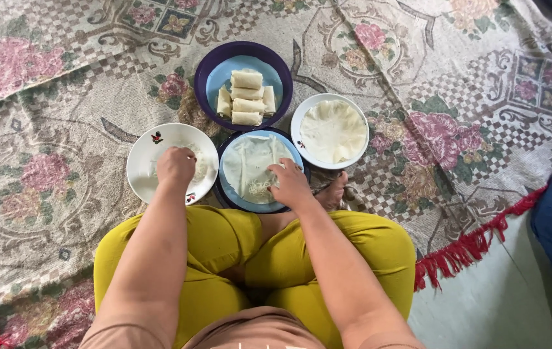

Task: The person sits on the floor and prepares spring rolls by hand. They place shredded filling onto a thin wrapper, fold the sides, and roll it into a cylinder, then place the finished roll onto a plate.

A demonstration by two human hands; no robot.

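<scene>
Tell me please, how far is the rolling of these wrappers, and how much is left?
Done: about five finished rolls lie in the purple-rimmed bowl. In hand: the right hand presses on an open wrapper with shredded filling on the blue plate, while the left hand reaches into the white filling plate. Left: a stack of unused wrappers; their number cannot be told.

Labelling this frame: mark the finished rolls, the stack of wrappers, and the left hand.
finished rolls (247, 97), head view, on the middle roll.
stack of wrappers (332, 131), head view, centre of the top sheet.
left hand (176, 165), head view, back of the hand.
</scene>
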